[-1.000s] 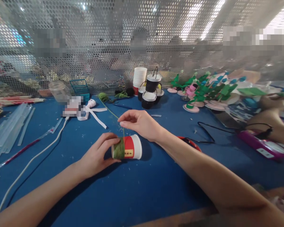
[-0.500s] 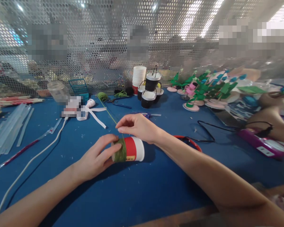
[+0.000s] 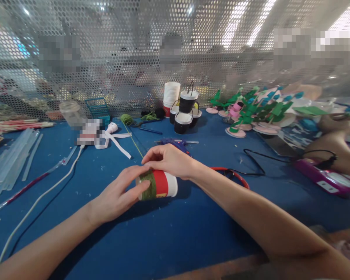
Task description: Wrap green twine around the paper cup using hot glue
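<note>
A red and white paper cup [image 3: 162,184] lies on its side just above the blue table, its rim to the right. Dark green yarn [image 3: 149,186] is wound round its base end. My left hand [image 3: 119,196] is closed round that wound end, fingers on top and thumb on the near side. My right hand [image 3: 173,160] is at the cup's upper side, its fingertips pinched on the green yarn strand [image 3: 136,146]. That strand runs back to a small green yarn ball [image 3: 126,119]. The exact pinch point is partly hidden by the fingers.
Behind my right hand lies a blue glue gun [image 3: 175,144]. Stacked paper cups [image 3: 172,95] and small black buckets [image 3: 182,123] stand farther back. Glue sticks [image 3: 13,159] and a white cable [image 3: 46,190] are left. At right are a purple power strip [image 3: 326,177] and another person's arm [image 3: 329,146].
My right hand has come down toward the cup, bringing the yarn strand against its upper side. More of the glue gun shows behind it. My left hand still holds the cup.
</note>
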Action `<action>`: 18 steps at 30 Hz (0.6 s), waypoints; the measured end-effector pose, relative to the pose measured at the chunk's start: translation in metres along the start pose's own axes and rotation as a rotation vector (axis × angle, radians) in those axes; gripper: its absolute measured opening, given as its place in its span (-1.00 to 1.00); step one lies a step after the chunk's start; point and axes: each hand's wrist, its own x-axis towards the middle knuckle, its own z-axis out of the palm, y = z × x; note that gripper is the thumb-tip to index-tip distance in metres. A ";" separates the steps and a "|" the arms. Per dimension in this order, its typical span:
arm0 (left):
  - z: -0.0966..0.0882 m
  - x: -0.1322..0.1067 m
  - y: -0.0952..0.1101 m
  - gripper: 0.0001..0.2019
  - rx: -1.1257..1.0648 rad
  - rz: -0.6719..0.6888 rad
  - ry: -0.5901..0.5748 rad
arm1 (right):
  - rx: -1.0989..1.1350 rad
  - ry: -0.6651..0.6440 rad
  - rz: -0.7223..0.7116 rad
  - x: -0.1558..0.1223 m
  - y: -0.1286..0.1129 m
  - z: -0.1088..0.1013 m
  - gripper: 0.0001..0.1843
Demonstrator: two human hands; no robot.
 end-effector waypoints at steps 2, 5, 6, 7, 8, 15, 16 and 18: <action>0.001 -0.002 -0.001 -0.64 -0.008 0.017 -0.027 | -0.004 -0.003 0.001 0.000 0.001 0.001 -0.92; 0.001 -0.004 -0.003 -0.65 -0.013 0.027 -0.053 | -0.012 -0.009 0.008 0.001 0.000 0.001 -0.91; 0.001 -0.004 -0.003 -0.66 -0.015 0.028 -0.059 | -0.020 -0.010 0.014 0.001 -0.001 0.002 -0.91; 0.001 -0.004 -0.002 -0.66 -0.017 0.028 -0.064 | -0.031 -0.012 0.025 0.001 -0.002 0.002 -0.91; 0.001 -0.004 -0.002 -0.66 -0.021 0.027 -0.067 | -0.043 -0.013 0.037 0.002 -0.003 0.002 -0.91; 0.004 -0.001 -0.003 -0.65 -0.049 -0.006 0.014 | -0.027 -0.024 0.070 0.004 -0.002 0.001 -0.88; 0.004 -0.001 -0.003 -0.65 -0.033 -0.002 0.015 | -0.026 -0.016 0.073 0.004 -0.001 0.001 -0.89; 0.005 -0.001 -0.004 -0.67 0.031 0.007 0.012 | -0.016 0.001 0.086 0.004 0.000 0.002 -0.92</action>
